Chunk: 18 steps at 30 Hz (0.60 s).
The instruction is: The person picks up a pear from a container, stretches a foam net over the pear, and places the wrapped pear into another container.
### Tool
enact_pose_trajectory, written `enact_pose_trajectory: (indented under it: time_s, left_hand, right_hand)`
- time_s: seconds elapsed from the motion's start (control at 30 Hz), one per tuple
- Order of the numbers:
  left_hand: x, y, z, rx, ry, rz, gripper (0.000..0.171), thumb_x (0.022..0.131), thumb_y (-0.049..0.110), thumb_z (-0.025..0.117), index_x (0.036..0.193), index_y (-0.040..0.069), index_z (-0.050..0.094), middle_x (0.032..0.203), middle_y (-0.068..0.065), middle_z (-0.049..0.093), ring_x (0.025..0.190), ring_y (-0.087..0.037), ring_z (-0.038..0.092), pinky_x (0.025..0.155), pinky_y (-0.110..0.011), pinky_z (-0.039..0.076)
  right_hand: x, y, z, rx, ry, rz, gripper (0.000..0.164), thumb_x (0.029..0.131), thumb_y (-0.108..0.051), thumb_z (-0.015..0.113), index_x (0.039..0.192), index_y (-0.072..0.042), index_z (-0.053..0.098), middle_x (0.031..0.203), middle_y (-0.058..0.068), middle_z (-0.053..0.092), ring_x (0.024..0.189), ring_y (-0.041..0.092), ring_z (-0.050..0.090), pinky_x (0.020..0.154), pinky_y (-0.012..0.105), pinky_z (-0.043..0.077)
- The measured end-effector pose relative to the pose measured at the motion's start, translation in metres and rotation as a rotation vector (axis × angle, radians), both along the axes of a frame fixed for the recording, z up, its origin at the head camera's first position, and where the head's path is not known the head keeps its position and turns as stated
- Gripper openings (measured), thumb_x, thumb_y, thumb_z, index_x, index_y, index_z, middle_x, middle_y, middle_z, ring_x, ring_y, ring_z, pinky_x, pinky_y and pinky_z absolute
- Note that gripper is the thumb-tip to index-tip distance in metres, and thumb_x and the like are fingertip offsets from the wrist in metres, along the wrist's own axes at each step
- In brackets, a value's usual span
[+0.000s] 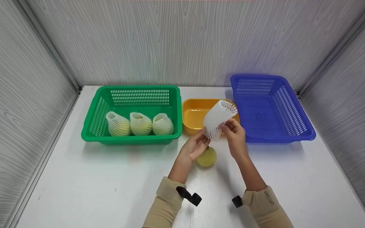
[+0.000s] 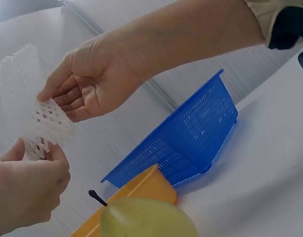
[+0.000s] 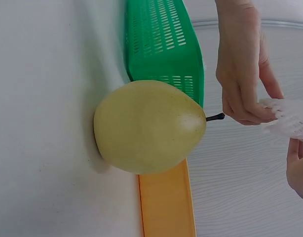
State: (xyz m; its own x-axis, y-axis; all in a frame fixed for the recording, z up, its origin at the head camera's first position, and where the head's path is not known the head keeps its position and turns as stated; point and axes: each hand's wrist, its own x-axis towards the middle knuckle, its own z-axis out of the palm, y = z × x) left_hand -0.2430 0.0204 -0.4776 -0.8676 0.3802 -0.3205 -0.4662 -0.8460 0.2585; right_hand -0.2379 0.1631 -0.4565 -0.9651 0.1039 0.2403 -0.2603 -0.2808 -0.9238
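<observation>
Both hands hold a white foam net sleeve [image 1: 218, 117] in the air above the front of the yellow bin. My left hand [image 1: 196, 145] pinches its lower end between thumb and fingers. On the sleeve's right side, my right hand [image 1: 235, 134] pinches the netting near that same end. The sleeve's upper mouth stands wide. Bare on the table just below the hands sits a yellow-green pear [image 1: 206, 157], its dark stem pointing up, and the left hand hides part of it in the head view. In the right wrist view the pear [image 3: 149, 127] shows whole.
A green basket [image 1: 131, 138] at left holds three pears [image 1: 120, 128] in foam sleeves. The yellow bin [image 1: 190, 115] stands between it and a blue basket [image 1: 280, 137] at right. Wood-grain panels [image 1: 157, 44] wall the white table at the back and sides.
</observation>
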Motion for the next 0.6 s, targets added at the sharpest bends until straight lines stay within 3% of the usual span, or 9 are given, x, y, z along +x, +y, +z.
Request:
enact_pose_trajectory:
  time_s: [0.17,0.27,0.33,0.47,0.53,0.6]
  left_hand:
    - [0.001,-0.002,0.001,0.158,-0.085,-0.048,0.019,0.097,0.004,0.042,0.110,-0.008,0.048,0.108,-0.016,0.055,0.099,-0.023,0.055,0.093,-0.029,0.039]
    - [0.003,-0.003,0.001,0.222,-0.083,-0.074,0.021,0.098,0.005,0.037,0.106,-0.009,0.051,0.101,-0.017,0.059,0.090,-0.024,0.060,0.094,-0.029,0.037]
    - [0.004,-0.003,0.002,0.260,-0.076,-0.078,0.023,0.099,0.005,0.035,0.104,-0.009,0.051,0.098,-0.018,0.061,0.087,-0.024,0.061,0.095,-0.029,0.036]
    - [0.004,-0.002,0.004,0.267,-0.053,-0.078,0.023,0.099,0.005,0.033,0.104,-0.010,0.050,0.097,-0.019,0.061,0.087,-0.024,0.061,0.094,-0.029,0.037]
    - [0.005,-0.001,0.005,0.232,-0.038,-0.076,0.022,0.099,0.005,0.033,0.103,-0.009,0.050,0.097,-0.018,0.060,0.087,-0.023,0.061,0.094,-0.029,0.038]
    - [0.006,0.000,0.005,0.179,-0.024,-0.075,0.020,0.099,0.004,0.034,0.102,-0.008,0.050,0.097,-0.017,0.059,0.087,-0.022,0.060,0.094,-0.029,0.038]
  right_hand:
    - [0.002,0.002,-0.002,-0.130,-0.062,0.161,0.020,0.088,0.001,0.054,0.107,-0.002,0.058,0.103,0.010,0.059,0.098,0.019,0.055,0.086,0.033,0.043]
    - [0.001,0.005,-0.006,-0.282,-0.117,0.286,0.022,0.095,-0.008,0.040,0.112,-0.004,0.053,0.109,0.009,0.056,0.101,0.019,0.051,0.087,0.033,0.041]
    - [0.001,0.007,-0.009,-0.347,-0.186,0.315,0.023,0.098,-0.013,0.033,0.110,-0.004,0.051,0.107,0.009,0.055,0.098,0.020,0.051,0.085,0.032,0.041]
    - [0.002,0.009,-0.016,-0.298,-0.419,0.337,0.028,0.101,-0.020,0.031,0.102,-0.005,0.055,0.099,0.007,0.056,0.091,0.019,0.052,0.082,0.030,0.043]
    - [0.003,0.010,-0.019,-0.255,-0.504,0.419,0.031,0.101,-0.023,0.033,0.100,-0.006,0.059,0.097,0.007,0.057,0.090,0.019,0.053,0.083,0.031,0.042]
    - [0.005,0.012,-0.021,-0.261,-0.535,0.517,0.034,0.101,-0.029,0.036,0.099,-0.007,0.061,0.097,0.007,0.058,0.090,0.019,0.053,0.083,0.031,0.041]
